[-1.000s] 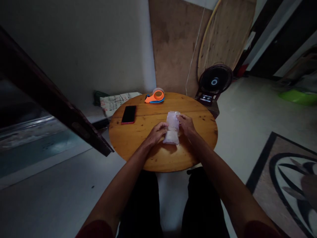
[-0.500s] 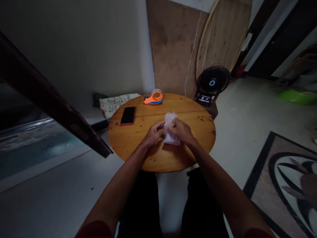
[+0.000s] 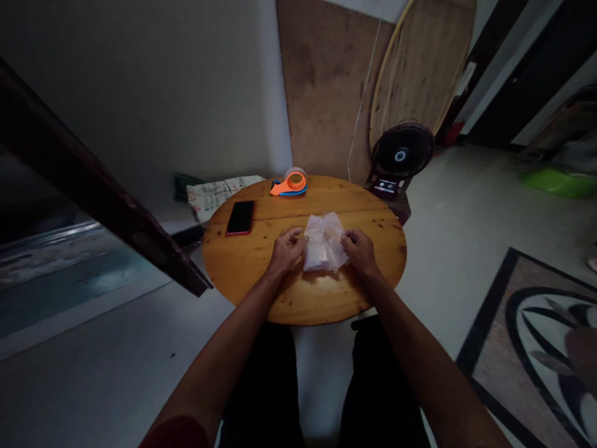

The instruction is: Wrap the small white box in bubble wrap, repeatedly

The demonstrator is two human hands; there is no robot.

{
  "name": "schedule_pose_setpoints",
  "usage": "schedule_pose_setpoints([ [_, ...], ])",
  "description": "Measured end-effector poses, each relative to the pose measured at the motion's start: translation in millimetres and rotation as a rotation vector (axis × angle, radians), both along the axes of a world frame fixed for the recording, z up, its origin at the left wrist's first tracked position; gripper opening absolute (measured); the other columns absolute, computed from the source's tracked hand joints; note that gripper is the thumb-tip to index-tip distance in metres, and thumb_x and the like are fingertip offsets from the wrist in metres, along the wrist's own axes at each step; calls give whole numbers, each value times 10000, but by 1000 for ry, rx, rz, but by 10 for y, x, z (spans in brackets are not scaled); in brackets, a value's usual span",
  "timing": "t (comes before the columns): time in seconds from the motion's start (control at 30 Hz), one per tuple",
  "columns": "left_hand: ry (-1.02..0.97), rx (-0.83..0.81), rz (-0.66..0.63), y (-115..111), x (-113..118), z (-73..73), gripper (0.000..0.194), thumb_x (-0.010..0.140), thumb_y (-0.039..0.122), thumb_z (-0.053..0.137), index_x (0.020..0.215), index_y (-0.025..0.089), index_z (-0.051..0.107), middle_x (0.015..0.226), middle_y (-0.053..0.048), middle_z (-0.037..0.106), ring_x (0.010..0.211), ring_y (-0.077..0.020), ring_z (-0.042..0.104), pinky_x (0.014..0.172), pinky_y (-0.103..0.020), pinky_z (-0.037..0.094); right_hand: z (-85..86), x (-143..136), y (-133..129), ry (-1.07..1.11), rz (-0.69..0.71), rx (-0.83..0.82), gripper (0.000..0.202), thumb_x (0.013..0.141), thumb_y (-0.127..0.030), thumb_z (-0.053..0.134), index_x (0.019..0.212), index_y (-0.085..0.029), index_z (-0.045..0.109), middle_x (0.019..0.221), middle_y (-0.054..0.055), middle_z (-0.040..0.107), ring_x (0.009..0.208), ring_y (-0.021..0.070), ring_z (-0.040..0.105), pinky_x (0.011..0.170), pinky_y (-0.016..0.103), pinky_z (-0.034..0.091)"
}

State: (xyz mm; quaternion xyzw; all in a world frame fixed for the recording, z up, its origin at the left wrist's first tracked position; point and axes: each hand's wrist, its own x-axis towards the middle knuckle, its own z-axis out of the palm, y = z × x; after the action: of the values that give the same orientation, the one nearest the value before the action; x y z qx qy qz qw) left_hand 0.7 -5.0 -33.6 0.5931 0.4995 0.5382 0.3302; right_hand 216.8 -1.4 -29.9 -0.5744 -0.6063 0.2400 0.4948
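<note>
A translucent, pinkish-white sheet of bubble wrap point(image 3: 325, 241) lies spread on the round wooden table point(image 3: 252, 280), creased down its middle. A paler patch shows in its lower left part; whether something lies inside, I cannot tell. At the sheet's left edge, my left hand point(image 3: 286, 250) has its thumb and fingertips closed on the plastic. My right hand point(image 3: 360, 250) pinches the opposite edge between thumb and curled fingers.
An orange and blue tape dispenser point(image 3: 290, 183) stands at the table's far edge. Left of it lies a phone point(image 3: 240, 217) with a red case. Beyond the table's right side is a dark fan point(image 3: 402, 152). A dark wooden beam point(image 3: 140, 230) slants in from the left.
My right hand has moved to the right, drawing one side of the bubble wrap outward. The folded, narrow bundle has become a wider sheet. My left hand has shifted slightly.
</note>
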Motion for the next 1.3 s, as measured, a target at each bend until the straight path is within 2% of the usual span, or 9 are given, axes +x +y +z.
schedule_pose_setpoints([
  [0.1, 118, 142, -50, -47, 7, 48, 360, 772, 358, 654, 1063, 153, 714, 1055, -102, 607, 912, -190, 595, 766, -301, 508, -51, -29, -13, -55, -2, 6, 308, 789, -344, 516, 1031, -192, 632, 758, 20, 666, 674, 179, 598, 630, 280, 433],
  [0.2, 158, 187, -154, -94, 29, 89, 315, 770, 338, 675, 1037, 183, 734, 1172, -119, 570, 1120, -238, 557, 929, -361, 485, -48, -39, -29, -128, -20, 30, 342, 802, -293, 506, 1110, -193, 615, 856, 44, 687, 755, 192, 626, 691, 298, 456],
  [0.3, 132, 133, -205, -101, 38, 94, 271, 771, 345, 689, 993, 204, 753, 1274, -113, 548, 1257, -266, 490, 1106, -431, 364, -35, -50, -43, -121, -23, 61, 404, 786, -230, 502, 1179, -197, 587, 1034, 78, 685, 783, 194, 630, 737, 326, 474],
  [0.4, 76, 18, -202, -78, 24, 91, 275, 785, 383, 680, 977, 203, 761, 1317, -110, 553, 1321, -290, 444, 1146, -455, 313, -34, -54, -46, -86, 50, 81, 403, 782, -207, 476, 1168, -205, 593, 1095, 78, 672, 781, 189, 625, 762, 340, 485],
  [0.63, 23, -85, -218, 6, 14, 55, 305, 793, 411, 648, 966, 185, 756, 1080, -96, 704, 1091, -266, 605, 1054, -451, 423, 97, 40, 131, 15, 257, 32, 223, 708, -254, 550, 857, -204, 708, 946, 64, 700, 882, 212, 621, 790, 320, 490],
  [0.77, -43, -109, -198, 44, 25, -6, 377, 773, 403, 651, 1051, 160, 728, 1156, -108, 682, 1099, -264, 609, 1029, -437, 446, 218, -34, 334, 69, 359, -133, 229, 677, -286, 586, 826, -185, 728, 774, 31, 699, 668, 178, 597, 624, 278, 466],
  [1.03, -127, -100, -62, 87, 0, -46, 362, 766, 391, 649, 1034, 153, 695, 1099, -93, 690, 1055, -236, 624, 957, -373, 483, 61, -156, 457, 246, 33, 44, 261, 693, -306, 538, 840, -173, 708, 760, 37, 683, 748, 195, 611, 664, 289, 481],
  [1.17, -145, -79, -65, 63, 18, 14, 449, 750, 442, 670, 1087, 146, 650, 1014, -81, 683, 912, -192, 632, 846, -321, 505, 27, -151, 429, 270, 66, 60, 316, 693, -324, 539, 925, -168, 686, 812, 42, 688, 737, 182, 608, 668, 290, 482],
  [1.3, 0, 7, 68, 13, -3, 75, 464, 698, 426, 724, 1083, 175, 666, 995, -65, 625, 865, -169, 591, 751, -269, 486, 53, -186, 401, 254, 101, 90, 351, 703, -341, 532, 985, -173, 659, 884, 57, 693, 749, 179, 607, 688, 293, 479],
])
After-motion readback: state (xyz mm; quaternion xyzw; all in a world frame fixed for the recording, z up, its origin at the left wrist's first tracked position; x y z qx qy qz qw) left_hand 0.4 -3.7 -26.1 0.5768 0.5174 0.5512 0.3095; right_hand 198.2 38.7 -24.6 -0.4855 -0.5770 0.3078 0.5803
